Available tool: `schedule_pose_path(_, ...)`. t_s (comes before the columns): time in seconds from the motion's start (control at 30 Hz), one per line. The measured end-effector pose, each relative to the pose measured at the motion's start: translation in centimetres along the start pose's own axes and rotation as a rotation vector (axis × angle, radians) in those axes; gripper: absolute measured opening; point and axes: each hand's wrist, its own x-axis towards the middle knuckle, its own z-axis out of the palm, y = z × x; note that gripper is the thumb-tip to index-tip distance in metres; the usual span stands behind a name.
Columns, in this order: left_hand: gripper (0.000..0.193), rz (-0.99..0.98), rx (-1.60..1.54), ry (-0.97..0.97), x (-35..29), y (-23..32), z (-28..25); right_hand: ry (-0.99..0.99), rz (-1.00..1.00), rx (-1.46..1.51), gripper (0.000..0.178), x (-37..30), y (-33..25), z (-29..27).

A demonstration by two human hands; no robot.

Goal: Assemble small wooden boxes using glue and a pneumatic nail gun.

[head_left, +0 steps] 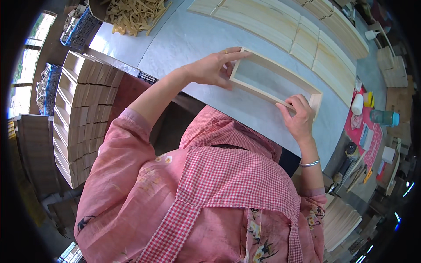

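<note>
A long, narrow rectangular frame of pale wood (285, 73) rests on or just above the grey-white tabletop (175, 39), whose surface shows inside its four walls. My left hand (212, 69) grips the left short end, with the forefinger stretched along the far corner and the thumb at the near corner. Near the right end, my right hand (300, 116) is closed over the near long wall, fingertips on its upper edge. Part of that wall is covered by the right hand.
Flat pale wood panels (258, 22) lie along the far side. Beyond them are stacked boards (337, 24). A heap of tan strips (133, 15) sits far left. Stacked wooden boxes (83, 114) stand left of the table, a teal bottle (380, 117) and tools at right.
</note>
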Motion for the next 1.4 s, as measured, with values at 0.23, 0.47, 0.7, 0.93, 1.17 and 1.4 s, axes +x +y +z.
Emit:
schedule_pose_path(0.23, 0.095, 0.032, 0.109, 0.032, -0.2, -0.1, 0.1, -0.039, -0.215, 0.013, 0.046, 3.9, -4.6, 1.2)
schedule_pose_path(0.47, 0.093, 0.104, 0.000, 0.034, 0.1, -1.5, 0.5, -0.107, -0.454, 0.065, 0.051, 6.6, -7.7, 5.6)
schedule_pose_path(0.7, 0.081, 0.415, -0.023, 0.252, -0.1, -2.9, 2.2, -0.256, -0.438, 0.076, 0.034, 9.9, -9.1, 4.6)
schedule_pose_path(0.93, 0.043, 0.145, -0.134, -0.098, -0.5, -2.3, 1.0, -0.139, -0.700, 0.262, 0.024, 26.1, -14.9, 13.3)
schedule_pose_path(1.17, 0.059, 0.306, -0.064, 0.088, 0.4, -3.6, 3.0, -0.194, -0.649, 0.170, 0.015, 34.7, -18.1, 27.1)
schedule_pose_path(1.4, 0.073, 0.290, -0.085, 0.050, 0.3, -2.7, 2.4, -0.224, -0.550, 0.154, 0.006, 33.3, -16.5, 22.2)
